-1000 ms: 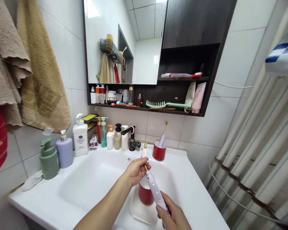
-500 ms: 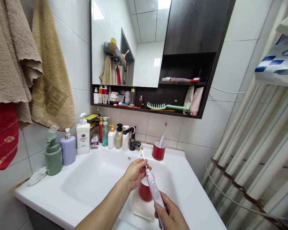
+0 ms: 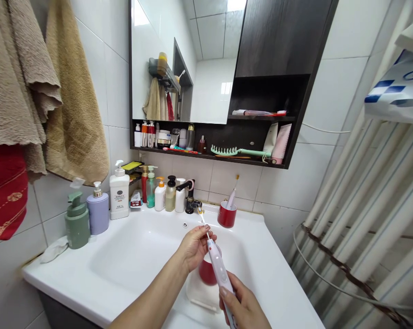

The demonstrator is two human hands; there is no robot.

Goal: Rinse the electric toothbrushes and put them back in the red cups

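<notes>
My right hand (image 3: 242, 301) is wrapped round the pale lilac handle of an electric toothbrush (image 3: 219, 269), which points up and away from me. At the upper end, my left hand (image 3: 195, 244) pinches the white neck of the brush head (image 3: 201, 214), whose bristles look yellowish. The neck meets the top of the handle just below those fingers. Under the toothbrush, a red cup (image 3: 208, 273) stands in the sink, partly covered by the handle and my left hand. It rests on or beside a whitish tray (image 3: 201, 297).
A second red cup (image 3: 227, 214) holding another toothbrush (image 3: 232, 196) stands on the back rim, right of the black faucet (image 3: 191, 201). Pump bottles (image 3: 119, 194) line the left and back of the white sink (image 3: 131, 256). A dark cabinet (image 3: 261, 137) hangs above; white radiator pipes (image 3: 364, 205) stand right.
The toothbrush and both hands have shifted very slightly, with the brush head a little further left. Both hands keep the same hold.
</notes>
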